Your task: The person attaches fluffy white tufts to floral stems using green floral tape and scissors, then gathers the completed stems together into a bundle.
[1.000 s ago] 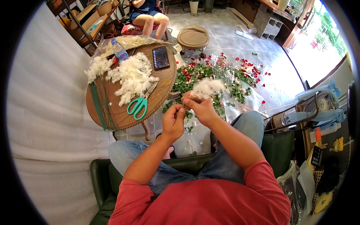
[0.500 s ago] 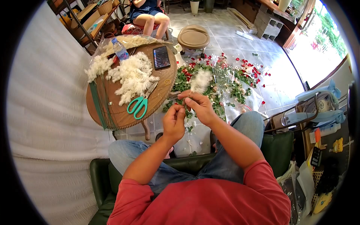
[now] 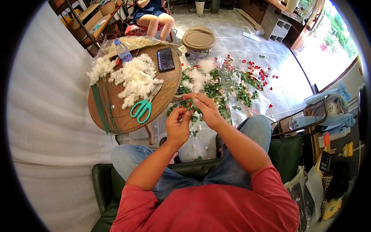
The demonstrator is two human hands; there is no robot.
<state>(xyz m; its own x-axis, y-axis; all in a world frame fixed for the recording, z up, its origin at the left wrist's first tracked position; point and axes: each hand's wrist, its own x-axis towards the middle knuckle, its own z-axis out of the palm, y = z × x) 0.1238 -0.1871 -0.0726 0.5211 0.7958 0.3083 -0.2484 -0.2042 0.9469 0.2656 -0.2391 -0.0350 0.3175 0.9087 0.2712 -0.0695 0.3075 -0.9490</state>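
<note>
My right hand [image 3: 207, 109] pinches the stem of a fluffy white plume [image 3: 198, 80], whose feathery head points away from me above the floor. Just below it, my left hand [image 3: 178, 124] is closed, thumb and forefinger pressed together close to my right fingers. A thin green strip [image 3: 196, 109] shows between the two hands, partly covered by the fingers. On the round wooden table [image 3: 164, 96] to the left lie more white plumes [image 3: 137, 77], scissors with turquoise handles [image 3: 142, 110] and a bundle of thin green stems [image 3: 101, 110].
A phone [image 3: 165, 59] and a water bottle [image 3: 123, 51] are on the table. Green leaves and red petals [image 3: 216, 89] litter the tiled floor ahead. Beyond stand a brown stool [image 3: 198, 38] and a seated person [image 3: 154, 19]. A metal-framed rack [image 3: 322, 112] is at right.
The white plume has turned in my fingers and spreads wider to the left. More of the green strip now shows between my hands, which stay in nearly the same place.
</note>
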